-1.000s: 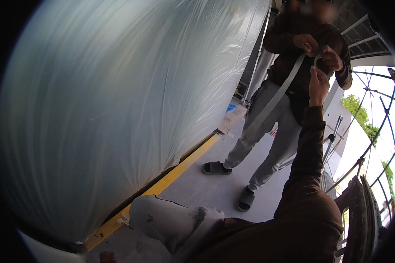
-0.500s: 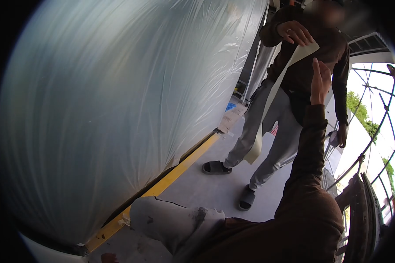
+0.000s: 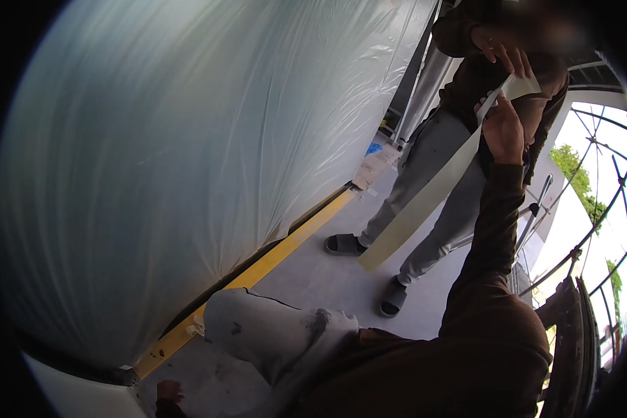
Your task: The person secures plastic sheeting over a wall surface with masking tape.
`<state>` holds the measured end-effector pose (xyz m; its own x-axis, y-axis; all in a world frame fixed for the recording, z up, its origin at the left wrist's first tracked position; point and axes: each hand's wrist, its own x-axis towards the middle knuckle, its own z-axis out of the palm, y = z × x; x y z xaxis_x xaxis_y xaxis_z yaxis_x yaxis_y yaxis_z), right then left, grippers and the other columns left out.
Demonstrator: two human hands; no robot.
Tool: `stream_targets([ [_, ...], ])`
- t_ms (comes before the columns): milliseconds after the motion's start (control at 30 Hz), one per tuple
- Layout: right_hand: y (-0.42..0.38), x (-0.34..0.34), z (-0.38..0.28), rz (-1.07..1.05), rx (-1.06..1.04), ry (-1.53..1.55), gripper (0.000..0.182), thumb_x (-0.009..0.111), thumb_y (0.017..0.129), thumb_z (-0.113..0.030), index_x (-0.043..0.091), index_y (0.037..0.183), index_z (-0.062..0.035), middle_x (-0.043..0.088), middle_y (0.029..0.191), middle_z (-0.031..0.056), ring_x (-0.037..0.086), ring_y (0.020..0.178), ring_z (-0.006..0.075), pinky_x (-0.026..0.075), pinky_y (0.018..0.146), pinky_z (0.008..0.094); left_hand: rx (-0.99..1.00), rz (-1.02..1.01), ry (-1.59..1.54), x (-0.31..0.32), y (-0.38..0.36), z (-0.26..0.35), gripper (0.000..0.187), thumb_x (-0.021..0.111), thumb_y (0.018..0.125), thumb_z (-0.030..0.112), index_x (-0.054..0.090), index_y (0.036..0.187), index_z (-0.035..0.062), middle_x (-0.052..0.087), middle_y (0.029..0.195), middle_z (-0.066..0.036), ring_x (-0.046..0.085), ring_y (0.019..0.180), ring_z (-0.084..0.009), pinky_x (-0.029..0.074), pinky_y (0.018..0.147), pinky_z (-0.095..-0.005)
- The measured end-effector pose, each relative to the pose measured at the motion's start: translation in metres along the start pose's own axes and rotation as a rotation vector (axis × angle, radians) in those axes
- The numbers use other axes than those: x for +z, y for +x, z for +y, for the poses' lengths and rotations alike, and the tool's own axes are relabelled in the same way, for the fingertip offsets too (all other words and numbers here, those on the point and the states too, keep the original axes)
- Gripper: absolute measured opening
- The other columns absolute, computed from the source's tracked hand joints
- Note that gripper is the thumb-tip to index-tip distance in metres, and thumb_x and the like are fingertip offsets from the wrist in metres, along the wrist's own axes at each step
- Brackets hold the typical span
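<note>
A long pale strip [image 3: 425,202], like wide tape or paper, hangs in front of a co-worker's grey trousers. Its top end is between the fingers of the co-worker's hand [image 3: 512,56]. Just below that, my raised right hand [image 3: 504,132] has its fingers closed around the strip's upper part. The lower end dangles free above the floor, near the co-worker's sandal [image 3: 345,244]. Down at the lower left, my left hand [image 3: 169,391] is small in view, its fingers apart and nothing seen in them, close to the floor beside my bent knee [image 3: 258,324].
Translucent plastic sheeting [image 3: 188,153] covers the whole left side. Along its foot runs a yellow beam [image 3: 299,239] over the grey floor [image 3: 313,292]. A cardboard piece [image 3: 375,169] lies at the beam's far end. Scaffold poles [image 3: 592,223] stand at the right.
My right hand has taken hold of the strip near its top. The co-worker's hand has shifted right with its end, and the strip's lower end has swung left.
</note>
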<state>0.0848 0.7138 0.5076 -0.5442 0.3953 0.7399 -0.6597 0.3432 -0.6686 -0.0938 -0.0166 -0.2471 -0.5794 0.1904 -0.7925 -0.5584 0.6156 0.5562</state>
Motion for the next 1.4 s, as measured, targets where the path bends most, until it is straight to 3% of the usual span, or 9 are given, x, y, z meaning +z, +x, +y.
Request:
stream_targets([
  [133, -0.017, 0.037, 0.017, -0.3, 0.129, 0.582, 0.015, 0.055, 0.093, -0.012, 0.051, 0.104, -0.0036, 0.052, 0.085, 0.0005, 0.05, 0.077, 0.014, 0.041, 0.079, 0.0315, -0.115, 0.107, -0.097, 0.015, -0.074, 0.068, 0.018, 0.057, 0.089, 0.015, 0.061, 0.093, -0.0015, 0.064, 0.073, -0.014, 0.057, 0.048, -0.0217, 0.045, 0.043, -0.0329],
  [233, -0.018, 0.04, 0.031, -0.431, 0.162, 0.937, 0.015, 0.056, 0.092, -0.015, 0.049, 0.101, -0.005, 0.045, 0.076, -0.0015, 0.045, 0.069, 0.0115, 0.037, 0.071, 0.0287, 0.052, 0.103, -0.153, 0.012, -0.11, 0.115, 0.021, 0.058, 0.088, 0.016, 0.063, 0.096, -0.0022, 0.061, 0.07, -0.011, 0.054, 0.046, -0.0182, 0.045, 0.044, -0.0302],
  [433, -0.06, 0.152, 0.079, -0.929, 0.418, 0.974, 0.012, 0.055, 0.095, -0.019, 0.048, 0.091, -0.0088, 0.055, 0.068, -0.0008, 0.055, 0.066, 0.0135, 0.043, 0.066, 0.0308, 0.944, 0.512, -0.061, 0.043, -0.326, 0.319, 0.018, 0.064, 0.083, 0.009, 0.063, 0.096, -0.0031, 0.063, 0.078, -0.005, 0.053, 0.063, -0.0106, 0.044, 0.058, -0.0251],
  [567, -0.098, 0.238, 0.099, -1.153, 0.811, 1.161, 0.025, 0.063, 0.09, -0.028, 0.05, 0.084, -0.0074, 0.057, 0.063, 0.002, 0.058, 0.06, 0.0162, 0.046, 0.056, 0.031, 1.447, 0.443, -0.082, 0.043, -0.428, 0.405, 0.024, 0.067, 0.083, 0.01, 0.062, 0.105, -0.0003, 0.063, 0.099, -0.01, 0.056, 0.088, -0.0163, 0.043, 0.079, -0.0294],
  [667, -0.141, 0.279, 0.105, -1.263, 0.952, 1.143, 0.032, 0.054, 0.095, -0.035, 0.048, 0.085, -0.0051, 0.05, 0.063, 0.0021, 0.049, 0.055, 0.0145, 0.04, 0.051, 0.0272, 1.615, 0.237, -0.175, 0.039, -0.448, 0.438, 0.029, 0.064, 0.089, 0.013, 0.06, 0.114, -0.001, 0.062, 0.11, -0.011, 0.055, 0.101, -0.0182, 0.042, 0.086, -0.0305],
  [767, -0.173, 0.308, 0.11, -1.558, 1.149, 1.17, 0.033, 0.058, 0.093, -0.034, 0.05, 0.085, -0.0035, 0.05, 0.062, 0.005, 0.05, 0.054, 0.0163, 0.041, 0.047, 0.0288, 1.562, 0.044, -0.193, 0.026, -0.444, 0.451, 0.032, 0.057, 0.095, 0.019, 0.059, 0.12, -0.001, 0.061, 0.116, -0.012, 0.054, 0.11, -0.0195, 0.04, 0.094, -0.0318],
  [833, -0.192, 0.323, 0.111, -1.741, 1.292, 1.221, 0.034, 0.06, 0.091, -0.034, 0.051, 0.083, -0.0022, 0.051, 0.062, 0.0078, 0.053, 0.056, 0.0184, 0.043, 0.044, 0.0301, 1.477, -0.253, -0.165, 0.027, -0.426, 0.45, 0.039, 0.049, 0.096, 0.03, 0.059, 0.118, -0.0011, 0.06, 0.123, -0.014, 0.054, 0.114, -0.0227, 0.038, 0.098, -0.0362],
  [1033, -0.239, 0.345, 0.126, -1.847, 1.465, 1.494, 0.035, 0.061, 0.092, -0.031, 0.052, 0.091, 0.0028, 0.056, 0.067, 0.0091, 0.059, 0.059, 0.0194, 0.045, 0.046, 0.0268, 1.31, -0.779, -0.217, 0.044, -0.384, 0.439, 0.039, 0.047, 0.097, 0.03, 0.061, 0.115, -0.0016, 0.058, 0.124, -0.019, 0.055, 0.113, -0.0266, 0.037, 0.101, -0.0383],
  [1400, -0.246, 0.345, 0.119, -1.901, 1.483, 1.41, 0.035, 0.052, 0.096, -0.031, 0.056, 0.089, 0.0028, 0.054, 0.066, 0.0109, 0.057, 0.058, 0.0202, 0.049, 0.046, 0.0293, 1.213, -0.712, -0.089, 0.039, -0.396, 0.44, 0.032, 0.065, 0.086, 0.018, 0.063, 0.11, -0.0031, 0.06, 0.099, -0.011, 0.055, 0.098, -0.0219, 0.04, 0.095, -0.0351],
])
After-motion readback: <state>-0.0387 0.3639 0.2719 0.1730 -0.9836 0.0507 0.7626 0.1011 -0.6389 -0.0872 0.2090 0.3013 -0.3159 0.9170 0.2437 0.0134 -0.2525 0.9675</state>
